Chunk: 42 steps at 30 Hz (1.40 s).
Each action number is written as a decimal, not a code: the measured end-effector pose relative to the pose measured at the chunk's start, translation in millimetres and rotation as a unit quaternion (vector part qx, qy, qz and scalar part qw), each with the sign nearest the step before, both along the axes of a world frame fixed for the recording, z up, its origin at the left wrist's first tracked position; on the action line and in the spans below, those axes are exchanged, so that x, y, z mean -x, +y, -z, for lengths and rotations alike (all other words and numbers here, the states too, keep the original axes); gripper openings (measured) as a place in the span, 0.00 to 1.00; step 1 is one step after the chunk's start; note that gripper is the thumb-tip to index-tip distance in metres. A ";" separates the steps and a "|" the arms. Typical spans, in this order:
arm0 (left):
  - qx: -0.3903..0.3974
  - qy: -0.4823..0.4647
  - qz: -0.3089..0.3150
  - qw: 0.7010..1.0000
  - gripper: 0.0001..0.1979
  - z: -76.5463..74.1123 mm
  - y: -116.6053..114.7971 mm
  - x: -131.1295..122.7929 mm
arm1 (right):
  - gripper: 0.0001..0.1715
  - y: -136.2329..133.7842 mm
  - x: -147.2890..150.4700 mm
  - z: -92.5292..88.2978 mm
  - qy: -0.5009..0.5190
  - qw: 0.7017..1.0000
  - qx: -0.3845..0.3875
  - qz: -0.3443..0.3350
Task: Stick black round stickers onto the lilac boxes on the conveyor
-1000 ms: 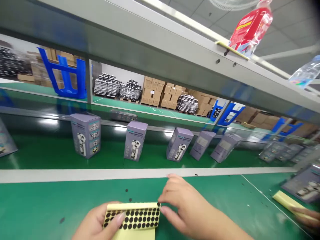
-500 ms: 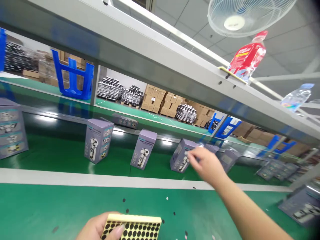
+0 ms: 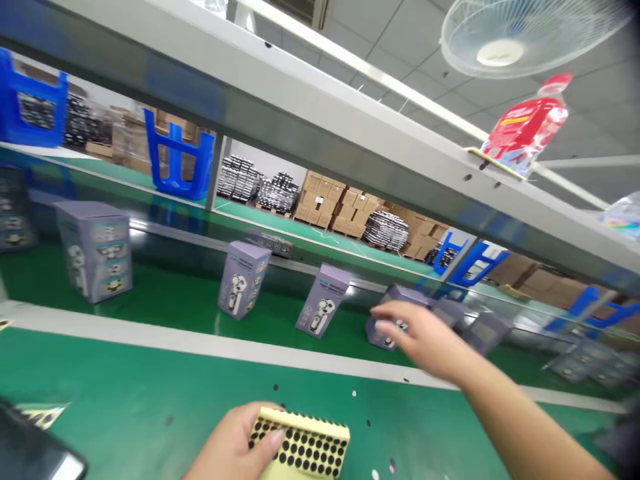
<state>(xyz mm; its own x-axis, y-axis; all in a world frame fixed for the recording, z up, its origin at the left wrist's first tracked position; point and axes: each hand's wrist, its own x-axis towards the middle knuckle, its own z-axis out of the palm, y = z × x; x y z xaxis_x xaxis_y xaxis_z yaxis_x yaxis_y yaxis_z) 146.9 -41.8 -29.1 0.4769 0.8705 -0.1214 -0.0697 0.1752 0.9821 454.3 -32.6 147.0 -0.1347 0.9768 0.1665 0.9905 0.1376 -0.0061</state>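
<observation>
Green bench (image 3: 125, 387), warehouse behind. Left hand (image 3: 233, 443) clamps the sheet (image 3: 305, 448) of black dots at the near edge, thumb on top. Right hand (image 3: 425, 337) is stretched out with loose fingers, tips at the front of a box (image 3: 397, 295) on the belt (image 3: 175, 300), gripping nothing; contact is blurred. Risk: the box looks light and tilted, so a hard push could topple it. Since half a second ago, the right hand has dropped onto the box, and the sheet sits further right.

— What's overhead?
— A white fan (image 3: 505, 40) under a tiled ceiling (image 3: 400, 33), a strip light (image 3: 360, 63) and a grey shelf beam (image 3: 300, 127).
— And behind?
— Stacked cardboard cartons (image 3: 335, 207) and blue stools (image 3: 177, 163) on a green floor (image 3: 305, 230).
</observation>
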 end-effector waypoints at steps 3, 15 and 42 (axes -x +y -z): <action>-0.006 -0.012 -0.015 1.000 0.20 -2.3 -2.8 0.4 | 0.26 -34.7 75.9 39.0 0.124 0.988 0.082 -0.052; 0.016 -0.044 0.061 0.997 0.23 -17.8 -4.7 7.1 | 0.11 -40.4 115.2 74.0 0.176 0.967 0.099 -0.154; -0.213 0.127 0.108 0.963 0.21 -15.5 -4.6 1.2 | 0.06 -29.8 134.6 56.4 0.181 0.955 0.027 -0.234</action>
<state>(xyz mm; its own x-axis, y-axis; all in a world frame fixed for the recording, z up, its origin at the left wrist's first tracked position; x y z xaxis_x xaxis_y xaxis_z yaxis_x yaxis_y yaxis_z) 145.7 -46.4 -13.5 0.6551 0.7504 0.0883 0.1753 -0.2646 0.9483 319.7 -62.4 90.6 -0.5024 0.8320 0.2354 0.7520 0.5548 -0.3558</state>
